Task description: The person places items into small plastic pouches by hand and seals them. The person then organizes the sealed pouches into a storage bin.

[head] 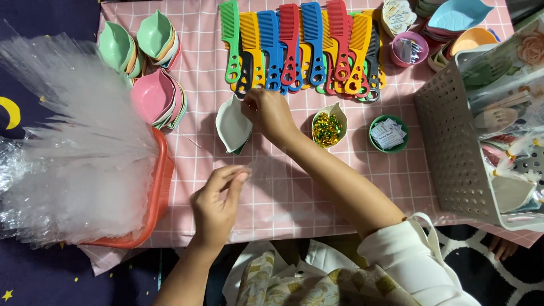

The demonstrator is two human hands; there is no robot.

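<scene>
A pink checked table (340,187) carries everything. Left of the white leaf dish (232,126), clear bags (73,164) overflow an orange basket (161,187). The left hand (218,204) pinches one bag (272,175); the right hand (271,113) grips the dish's rim. The slippery film could slide loose.

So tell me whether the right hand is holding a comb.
No, the right hand touches a white leaf-shaped dish, below the combs.

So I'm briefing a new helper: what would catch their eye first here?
Probably the row of bright plastic combs fanned along the far edge of the pink checked tablecloth. Next, the big sheaf of clear cellophane bags in the orange basket at left, and the right hand touching a white leaf-shaped dish.
</scene>
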